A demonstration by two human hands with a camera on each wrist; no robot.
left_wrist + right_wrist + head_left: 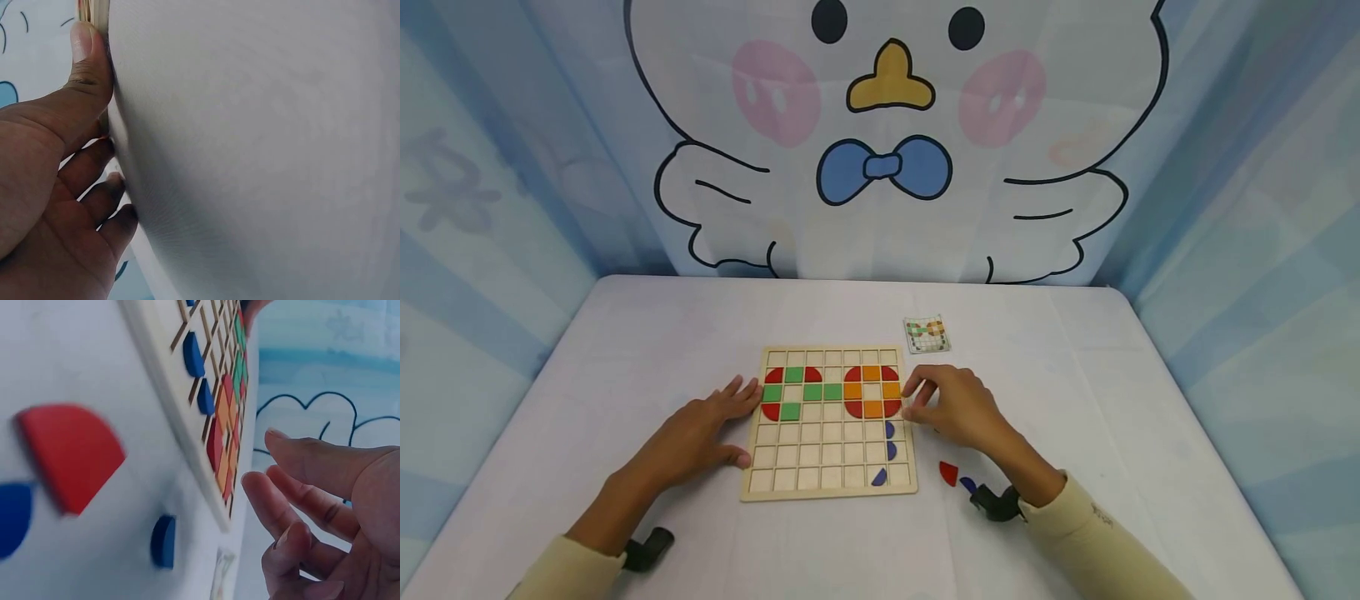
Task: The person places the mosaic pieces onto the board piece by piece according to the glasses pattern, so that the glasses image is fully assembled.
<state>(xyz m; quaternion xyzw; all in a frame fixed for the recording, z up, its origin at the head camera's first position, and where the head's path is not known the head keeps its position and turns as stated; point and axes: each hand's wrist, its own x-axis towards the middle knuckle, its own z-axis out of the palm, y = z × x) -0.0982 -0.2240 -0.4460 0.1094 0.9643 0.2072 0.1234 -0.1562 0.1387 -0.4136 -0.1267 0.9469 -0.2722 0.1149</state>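
A wooden grid board [820, 456] lies on the table, with red quarter-circles, green squares and orange squares in its far rows. Three blue half-round pieces [891, 451] sit in cells near its right side. My left hand [711, 429] rests along the board's left edge, fingers extended and thumb against the frame. Beside the right edge, my right hand [955, 408] has bent fingers; in the right wrist view thumb and index finger are apart with nothing between them. Below that hand, a blue half-round piece [164, 542] lies on the table.
A small pattern card [927, 334] lies beyond the board's far right corner. Nearer me on the right are a loose red quarter-circle [949, 473] and another blue piece [967, 484], close to the black wrist camera [997, 503]. Printed curtains surround the white table [1060, 367].
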